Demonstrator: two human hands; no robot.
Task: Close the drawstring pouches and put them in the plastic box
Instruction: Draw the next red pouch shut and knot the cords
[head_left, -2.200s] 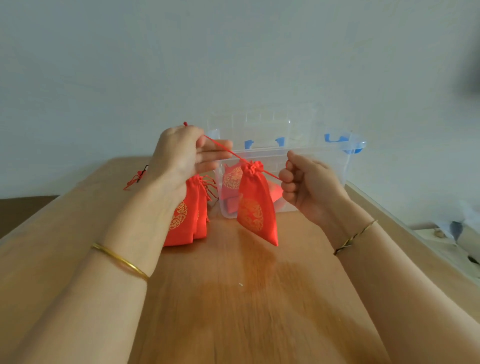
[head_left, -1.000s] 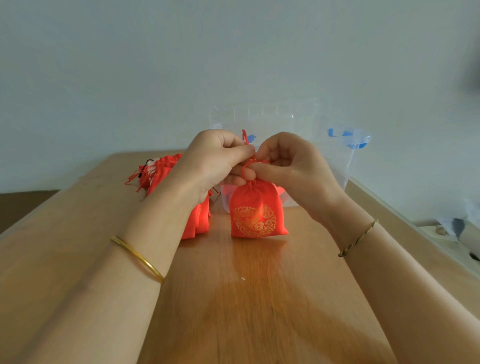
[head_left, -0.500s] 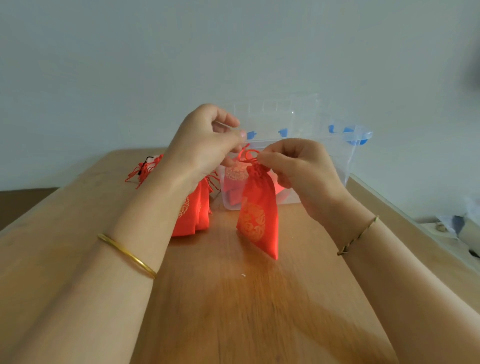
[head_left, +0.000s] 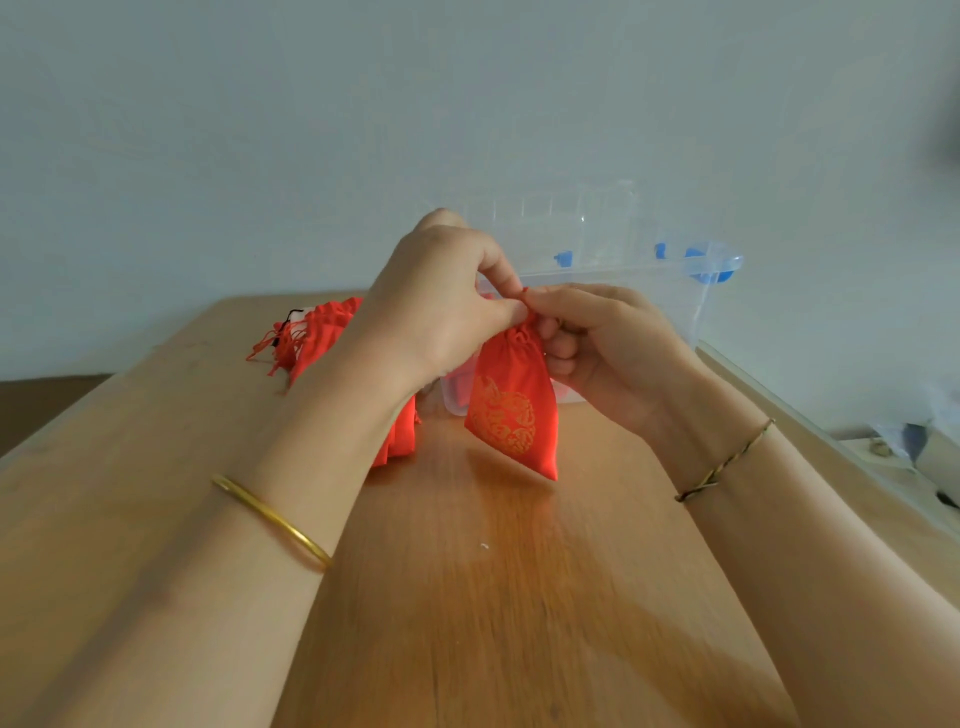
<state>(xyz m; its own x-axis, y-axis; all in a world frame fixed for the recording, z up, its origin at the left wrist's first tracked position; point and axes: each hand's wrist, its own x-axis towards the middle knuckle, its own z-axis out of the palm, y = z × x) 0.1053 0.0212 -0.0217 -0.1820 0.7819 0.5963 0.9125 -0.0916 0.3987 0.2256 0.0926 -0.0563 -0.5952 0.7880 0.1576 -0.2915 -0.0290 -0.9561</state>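
In the head view, the left hand (head_left: 441, 306) and the right hand (head_left: 608, 348) are meeting just in front of the plastic box (head_left: 670, 291), and both are working at the gathered neck of one red drawstring pouch (head_left: 511, 410). The left thumb and forefinger are pinching together on the red cord (head_left: 525, 293) at the very top of the neck. The right hand's fingers are curling round the neck from the other side, their tips touching the left hand's.

The pouch is hanging below the two hands in front of the box's near wall, tilted, with its gold emblem facing the camera. Its lower corner is coming close to the desk (head_left: 493, 597); whether it is touching cannot be told.

The box is standing at the far end of the desk, clear-walled, with blue latches (head_left: 711, 265) on its right rim. Something red is showing through its near wall, too blurred to name. A clear lid (head_left: 550, 213) is standing upright just behind the box.

To the left of the box, a pile of red pouches (head_left: 317, 332) is lying on the desk, partly hidden behind the left forearm, its cords trailing away from the box. A gold bangle (head_left: 275, 519) is sitting on the left wrist and a braided bracelet (head_left: 727, 462) on the right.
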